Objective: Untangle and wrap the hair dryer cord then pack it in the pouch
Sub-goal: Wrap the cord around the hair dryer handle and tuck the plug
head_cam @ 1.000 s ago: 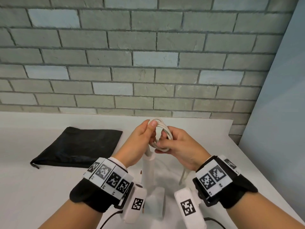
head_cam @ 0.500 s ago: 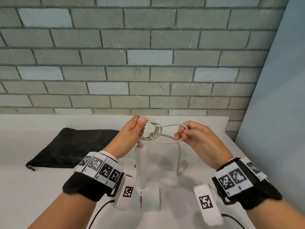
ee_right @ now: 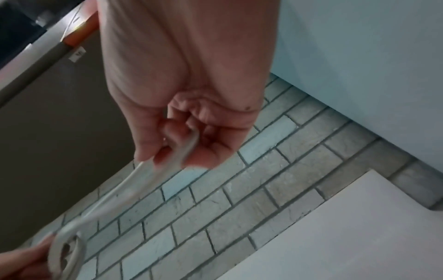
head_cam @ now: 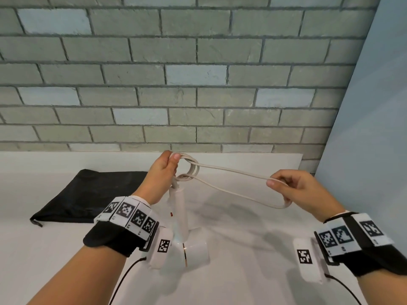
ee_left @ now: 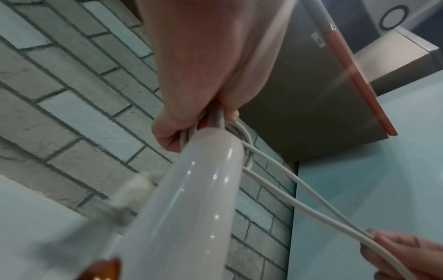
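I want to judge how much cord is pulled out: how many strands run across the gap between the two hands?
2. Both are parts of one cord: the upper runs from the left hand to the right hand, the lower sags beneath. More coils sit at the left hand.

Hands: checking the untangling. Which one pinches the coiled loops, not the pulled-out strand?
The left hand, above the dryer handle; the right hand holds the long loop.

A plain indoor workspace is shown, of a kind that cannot be told for certain. A white tabletop (head_cam: 253, 216) is set with its far edge against a wall of grey and pale blue bricks (head_cam: 176, 84). A smooth pale blue panel (head_cam: 370, 128) is seen standing at the tabletop's right edge.
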Tool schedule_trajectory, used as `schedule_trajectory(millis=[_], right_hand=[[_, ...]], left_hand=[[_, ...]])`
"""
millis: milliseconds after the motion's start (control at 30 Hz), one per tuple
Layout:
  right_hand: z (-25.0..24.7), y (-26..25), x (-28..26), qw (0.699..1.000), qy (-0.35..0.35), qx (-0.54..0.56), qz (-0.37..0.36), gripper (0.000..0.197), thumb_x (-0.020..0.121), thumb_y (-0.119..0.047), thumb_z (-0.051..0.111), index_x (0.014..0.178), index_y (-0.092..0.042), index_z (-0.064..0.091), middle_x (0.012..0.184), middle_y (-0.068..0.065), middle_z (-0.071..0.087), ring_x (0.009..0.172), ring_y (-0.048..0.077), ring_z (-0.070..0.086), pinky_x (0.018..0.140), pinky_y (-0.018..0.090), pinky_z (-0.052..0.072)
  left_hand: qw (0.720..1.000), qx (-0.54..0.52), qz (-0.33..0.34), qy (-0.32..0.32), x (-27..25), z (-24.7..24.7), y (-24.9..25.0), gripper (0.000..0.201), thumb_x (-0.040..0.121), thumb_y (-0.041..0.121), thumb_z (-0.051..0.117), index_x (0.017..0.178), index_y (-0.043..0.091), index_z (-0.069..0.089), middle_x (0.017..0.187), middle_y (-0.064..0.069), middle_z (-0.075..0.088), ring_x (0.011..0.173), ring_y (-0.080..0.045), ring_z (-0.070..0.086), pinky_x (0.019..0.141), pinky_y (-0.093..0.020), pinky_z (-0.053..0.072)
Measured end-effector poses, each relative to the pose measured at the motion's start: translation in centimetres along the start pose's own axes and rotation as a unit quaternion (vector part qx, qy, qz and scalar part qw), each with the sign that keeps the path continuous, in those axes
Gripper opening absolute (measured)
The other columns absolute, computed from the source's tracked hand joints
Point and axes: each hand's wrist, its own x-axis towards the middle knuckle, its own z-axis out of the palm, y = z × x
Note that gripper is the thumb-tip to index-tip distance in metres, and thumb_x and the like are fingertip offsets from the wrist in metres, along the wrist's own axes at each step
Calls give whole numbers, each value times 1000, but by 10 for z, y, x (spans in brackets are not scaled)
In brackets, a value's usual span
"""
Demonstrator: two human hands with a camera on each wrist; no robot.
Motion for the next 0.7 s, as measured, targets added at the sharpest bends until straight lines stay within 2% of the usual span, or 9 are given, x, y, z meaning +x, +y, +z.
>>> schedule_trajectory(millis=[100, 233, 300, 333, 400, 500, 567, 633, 700], right_hand=[[1, 4, 2, 999, 30, -3, 24, 20, 82, -19, 64, 65, -9, 65, 50, -4, 45, 43, 3, 35, 44, 16, 36], [-6, 15, -1, 968, 7, 238, 82, 40, 62, -43, 75, 55, -13, 50, 43, -7, 38, 41, 9, 41, 64, 32, 57], [-6, 21, -3, 958, -5, 275, 80, 51, 48, -54, 81, 60, -15, 50, 44, -9, 34, 39, 8, 36, 48, 22, 50], [-5, 23, -3, 962, 10, 262, 75, 51, 47, -56, 80, 62, -15, 53, 46, -11, 31, 38, 6, 30, 40, 18, 40], [-3, 26, 0, 973, 59, 212, 67, 33, 66, -49, 72, 67, -18, 61, 47, -10, 28, 39, 5, 23, 35, 14, 24], [-2, 33, 3, 984, 128, 118, 49, 23, 92, -22, 49, 74, -19, 62, 51, -5, 32, 39, 2, 25, 36, 12, 23], [1, 39, 6, 990, 139, 27, 11, 24, 94, -18, 46, 77, -21, 63, 49, -12, 46, 44, 1, 38, 44, 7, 29], [9, 44, 6, 992, 106, -74, -2, 21, 93, -19, 46, 82, -23, 64, 65, -20, 62, 66, -3, 54, 63, 7, 38], [19, 49, 6, 960, 91, -265, -13, 21, 92, -31, 45, 96, -25, 65, 90, -7, 66, 92, 17, 57, 82, 27, 41]], left_hand=[[1000, 9, -3, 11, 2, 2, 0, 27, 97, 30, 33, 75, 17, 42, 70, 0, 42, 63, -12, 39, 57, -16, 35], [999, 7, -8, 41, 4, -1, -2, 27, 98, 27, 33, 86, 6, 45, 69, 0, 42, 63, -12, 39, 51, -7, 35], [999, 9, -9, 51, 5, -2, -2, 27, 98, 26, 33, 87, 5, 44, 69, 0, 41, 62, -11, 39, 48, -6, 34], [998, 12, -11, 54, 5, -3, -3, 27, 98, 27, 33, 88, 4, 45, 70, -2, 41, 62, -12, 38, 48, -6, 33], [998, 13, -20, 59, 6, -4, -4, 29, 98, 29, 32, 91, 4, 45, 72, -5, 40, 61, -15, 39, 45, -6, 33], [998, 9, -26, 57, 5, -7, -4, 28, 98, 30, 32, 91, 5, 44, 75, -9, 39, 60, -14, 38, 43, -6, 33], [998, -2, -26, 57, 3, -8, -3, 28, 98, 30, 32, 89, 6, 43, 75, -9, 39, 62, -13, 37, 45, -5, 33], [998, -11, -29, 57, 0, -9, -1, 29, 98, 31, 31, 87, 7, 43, 73, -5, 39, 63, -12, 38, 46, -4, 33], [998, -13, -27, 55, -4, -10, 1, 29, 98, 32, 30, 84, 10, 43, 71, -2, 40, 65, -11, 39, 48, -2, 33]])
